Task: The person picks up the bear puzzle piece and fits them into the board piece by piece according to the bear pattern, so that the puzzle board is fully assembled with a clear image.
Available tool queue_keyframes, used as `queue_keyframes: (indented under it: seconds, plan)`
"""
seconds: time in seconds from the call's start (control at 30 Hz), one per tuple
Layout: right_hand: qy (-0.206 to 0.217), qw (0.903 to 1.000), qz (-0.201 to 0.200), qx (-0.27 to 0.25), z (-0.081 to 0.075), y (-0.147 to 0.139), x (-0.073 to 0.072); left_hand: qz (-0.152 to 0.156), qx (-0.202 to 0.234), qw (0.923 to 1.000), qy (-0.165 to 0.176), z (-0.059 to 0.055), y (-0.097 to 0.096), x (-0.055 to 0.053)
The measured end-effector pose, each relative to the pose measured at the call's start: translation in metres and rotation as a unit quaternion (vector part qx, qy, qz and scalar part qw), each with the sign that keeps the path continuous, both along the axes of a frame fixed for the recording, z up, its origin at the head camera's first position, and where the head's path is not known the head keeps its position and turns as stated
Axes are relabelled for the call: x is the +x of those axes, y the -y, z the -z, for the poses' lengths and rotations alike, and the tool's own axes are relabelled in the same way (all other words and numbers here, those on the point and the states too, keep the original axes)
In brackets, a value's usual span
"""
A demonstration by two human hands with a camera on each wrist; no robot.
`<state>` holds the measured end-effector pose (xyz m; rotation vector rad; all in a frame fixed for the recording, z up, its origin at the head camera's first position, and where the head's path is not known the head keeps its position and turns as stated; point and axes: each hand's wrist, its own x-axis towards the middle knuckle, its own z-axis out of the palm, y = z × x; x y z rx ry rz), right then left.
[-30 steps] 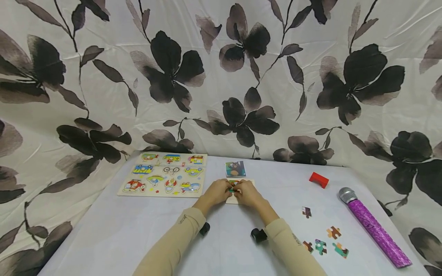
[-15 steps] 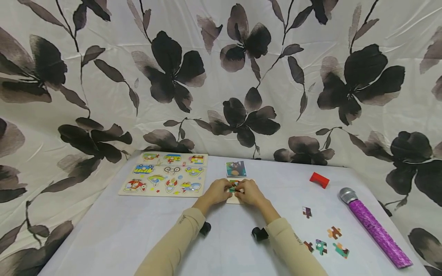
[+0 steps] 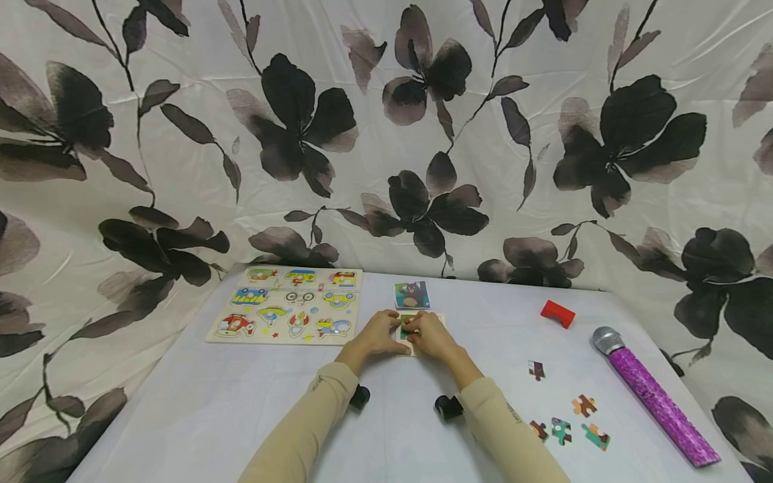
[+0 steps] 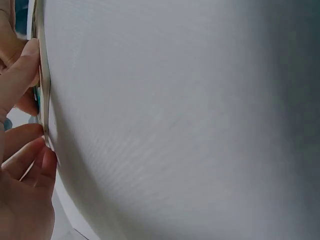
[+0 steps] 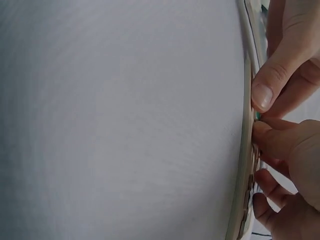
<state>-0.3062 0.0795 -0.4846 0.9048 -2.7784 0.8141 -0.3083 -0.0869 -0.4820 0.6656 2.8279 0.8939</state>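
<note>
A small pale wooden puzzle tray [image 3: 415, 351] lies mid-table under both hands, with green puzzle pieces [image 3: 404, 334] showing at its left side. My left hand [image 3: 376, 335] grips the tray's left side. In the left wrist view its thumb [image 4: 22, 70] lies along the near edge of the tray [image 4: 45, 95], with curled fingers [image 4: 42, 160] at the side. Over the tray, my right hand [image 3: 436, 337] bends its fingers down onto a green piece. The right wrist view shows its thumb [image 5: 267, 137] at the tray's rim; the piece is mostly hidden there.
Behind the tray lies a bear picture card [image 3: 413, 295]. A large vehicle puzzle board [image 3: 256, 339] sits to the left. On the right are several loose jigsaw pieces [image 3: 561, 431], a red block [image 3: 558, 314] and a purple glitter microphone [image 3: 658, 402]. A floral cloth [image 3: 423, 201] hangs behind.
The left fingers have drawn back from the green piece to the tray's left side, the thumb stretching along the near edge. The right fingers stay over the piece.
</note>
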Motion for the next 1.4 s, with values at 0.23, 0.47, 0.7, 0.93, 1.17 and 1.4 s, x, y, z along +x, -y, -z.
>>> queue_keyframes:
  seconds: [0.23,0.47,0.7,0.93,1.17,1.4]
  plan:
    - [-0.005,0.9995,-0.021,0.023,0.0,0.002,-0.001,0.017,-0.008,0.9998,-0.011,-0.001,0.002,-0.001]
    - [0.012,0.999,-0.042,0.012,-0.002,0.003,-0.003,0.016,0.016,0.9997,-0.012,0.001,0.003,-0.001]
    - [0.038,0.9982,-0.038,0.028,-0.01,0.007,-0.004,0.015,0.014,0.9997,-0.012,0.0,0.002,-0.003]
    - [0.033,0.9983,-0.031,0.037,-0.01,0.008,-0.002,0.001,0.02,0.9998,-0.002,0.0,0.0,-0.005]
    - [0.021,0.9993,-0.016,0.026,-0.006,0.01,0.0,-0.001,0.018,0.9998,-0.006,0.001,0.001,-0.003]
    - [0.015,0.9997,-0.01,0.017,-0.005,0.008,0.002,-0.014,0.03,0.9994,0.007,0.002,-0.002,-0.004]
